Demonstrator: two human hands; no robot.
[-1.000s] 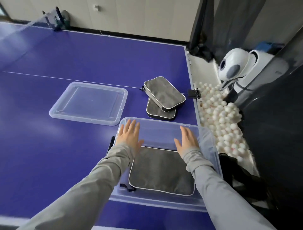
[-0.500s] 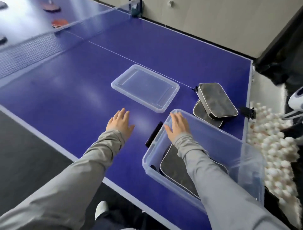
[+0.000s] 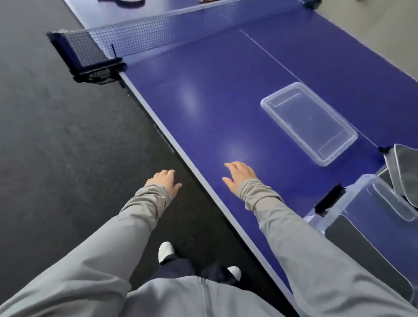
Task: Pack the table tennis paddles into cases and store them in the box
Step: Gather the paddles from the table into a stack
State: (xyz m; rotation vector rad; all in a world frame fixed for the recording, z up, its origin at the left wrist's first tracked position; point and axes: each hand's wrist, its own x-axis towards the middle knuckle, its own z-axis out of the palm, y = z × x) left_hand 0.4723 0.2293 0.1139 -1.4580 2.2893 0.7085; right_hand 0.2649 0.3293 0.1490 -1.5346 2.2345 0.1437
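The clear plastic box (image 3: 371,194) stands at the right edge of the view on the blue table, with a dark grey paddle case (image 3: 371,255) lying inside it. More grey cases (image 3: 404,167) lie just beyond the box, partly cut off. My right hand (image 3: 239,175) hovers over the table near its side edge, palm down, fingers apart, holding nothing. My left hand (image 3: 165,181) hangs over the dark floor beside the table, also holding nothing. Dark paddle shapes (image 3: 126,1) show past the net at the top edge.
The box's clear lid (image 3: 308,122) lies flat on the table beyond my right hand. The net (image 3: 181,34) and its black clamp post (image 3: 83,56) cross the far left. Dark floor (image 3: 56,147) runs along the table's left side, and my feet show below.
The view has swung left towards the net. Both hands have left the box and moved left; my right hand is now over the table edge and my left over the floor.
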